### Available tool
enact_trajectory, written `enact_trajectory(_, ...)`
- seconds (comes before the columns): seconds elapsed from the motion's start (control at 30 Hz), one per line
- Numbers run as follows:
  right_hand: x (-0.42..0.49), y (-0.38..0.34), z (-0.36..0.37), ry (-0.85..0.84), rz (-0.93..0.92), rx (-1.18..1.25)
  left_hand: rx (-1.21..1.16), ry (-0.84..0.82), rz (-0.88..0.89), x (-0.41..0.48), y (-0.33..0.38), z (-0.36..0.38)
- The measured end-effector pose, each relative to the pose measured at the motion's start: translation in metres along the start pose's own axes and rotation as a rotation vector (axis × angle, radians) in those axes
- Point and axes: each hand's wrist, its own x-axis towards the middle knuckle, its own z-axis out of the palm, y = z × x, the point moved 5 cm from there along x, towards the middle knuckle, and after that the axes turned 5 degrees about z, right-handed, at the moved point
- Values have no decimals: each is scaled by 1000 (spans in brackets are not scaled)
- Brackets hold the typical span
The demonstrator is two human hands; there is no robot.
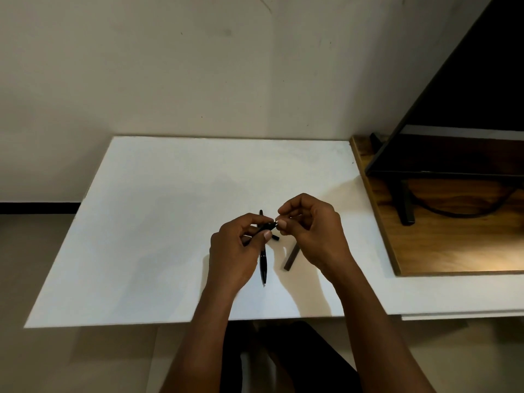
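Pen barrel, white table, beige wall

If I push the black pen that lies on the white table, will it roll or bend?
The black pen looks round and slim, so it would probably roll sideways on the smooth white table. It seems rigid and light, so it should lift easily without bending.

This looks like a room in a home, with a plain desk corner. A white table under the right hand meets a bare, scuffed wall beyond it. To that hand's right, a big dark screen on legs stands on a wooden board with a cable.
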Motion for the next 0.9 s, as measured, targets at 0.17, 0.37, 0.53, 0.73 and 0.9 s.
enact_trajectory(0.17,-1,-3,-3,-4,-74,-93,22,-21,9,-1,-2,2)
enact_trajectory(0.37,0,-1,-3,-37,-93,-109,-15,-44,-21,-4,-4,3)
enact_trajectory(0.53,1,2,-3,-54,-1,68,-141,-22,-75,-3,-2,-2)
enact_trajectory(0.73,2,16,16,73,-112,-468,-177,-11,-104,-1,-4,-2)
enact_trajectory(0.9,0,17,28,63,-137,-742,-163,1,-117,-1,-5,-3)
